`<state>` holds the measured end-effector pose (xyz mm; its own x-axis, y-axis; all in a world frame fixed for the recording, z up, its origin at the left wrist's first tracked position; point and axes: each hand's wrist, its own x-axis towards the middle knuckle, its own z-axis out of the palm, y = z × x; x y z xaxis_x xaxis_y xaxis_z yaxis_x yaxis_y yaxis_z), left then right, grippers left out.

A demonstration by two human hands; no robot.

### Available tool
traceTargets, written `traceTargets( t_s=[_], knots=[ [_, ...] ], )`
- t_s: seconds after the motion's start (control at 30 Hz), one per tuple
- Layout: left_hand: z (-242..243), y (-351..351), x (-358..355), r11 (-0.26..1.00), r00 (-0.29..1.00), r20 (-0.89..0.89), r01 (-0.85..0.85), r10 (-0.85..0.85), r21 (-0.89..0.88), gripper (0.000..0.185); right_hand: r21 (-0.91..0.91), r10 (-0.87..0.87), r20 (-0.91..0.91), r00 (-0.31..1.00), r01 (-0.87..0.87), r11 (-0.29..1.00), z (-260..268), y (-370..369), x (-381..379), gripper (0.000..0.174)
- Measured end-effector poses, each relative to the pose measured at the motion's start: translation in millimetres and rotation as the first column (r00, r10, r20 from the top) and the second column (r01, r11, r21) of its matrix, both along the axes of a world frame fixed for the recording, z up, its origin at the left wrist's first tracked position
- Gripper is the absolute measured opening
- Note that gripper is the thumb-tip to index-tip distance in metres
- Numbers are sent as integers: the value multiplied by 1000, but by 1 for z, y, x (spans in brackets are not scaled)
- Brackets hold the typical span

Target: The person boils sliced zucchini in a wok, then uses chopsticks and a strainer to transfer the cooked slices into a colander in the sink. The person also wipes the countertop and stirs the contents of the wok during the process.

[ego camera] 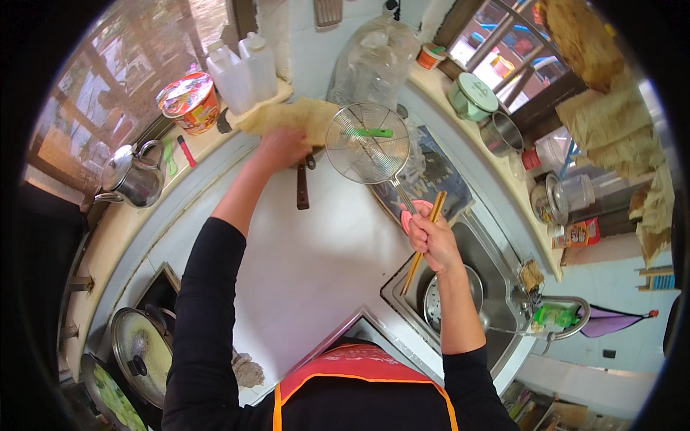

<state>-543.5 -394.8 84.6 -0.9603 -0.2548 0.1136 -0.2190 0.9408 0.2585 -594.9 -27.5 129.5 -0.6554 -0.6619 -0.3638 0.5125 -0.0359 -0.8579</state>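
My right hand (431,240) grips the handle of a round wire skimmer (368,143) together with a pair of wooden chopsticks (423,245). The skimmer's mesh is raised over the far part of the white countertop (302,264), and a green-handled item (374,132) shows through it. My left hand (284,148) is at a beige cloth (296,121) by the back corner; its fingertips are partly hidden and blurred. Just below that hand, a dark wooden handle with rivets (303,187) lies on the countertop, its other end hidden.
A steel sink (493,258) with a metal colander (453,296) is at right. A lidded pan (143,350) and a pan of green vegetables (113,396) stand at lower left. The ledges hold a steel kettle (135,175), an instant noodle tub (191,105) and a green lidded pot (473,97).
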Motion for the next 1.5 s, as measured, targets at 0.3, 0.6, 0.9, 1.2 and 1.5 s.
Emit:
traceTargets(
  t_s=[0.3, 0.6, 0.9, 1.2, 1.5],
  knots=[
    [-42, 35, 37, 815, 873, -344, -98, 346, 572, 36, -125, -5, 35, 999, 9, 992, -6, 42, 31, 29],
    [-40, 218, 165, 471, 692, -353, 21, 629, 882, 34, -77, -13, -202, 979, -3, 997, 10, 64, 101, 20],
    [18, 433, 313, 47, 659, -335, 413, 673, 910, 36, -212, 321, -219, 921, -366, 906, -20, 121, 263, 14],
    [21, 529, 467, 67, 260, -135, 254, 956, 965, 28, -191, 545, -420, 726, -657, 729, -35, 168, 428, 17],
    [-2, 544, 632, 296, 33, -294, -89, 955, 951, 31, -62, 593, -751, 291, -925, 376, -58, 157, 564, 21]
  ],
)
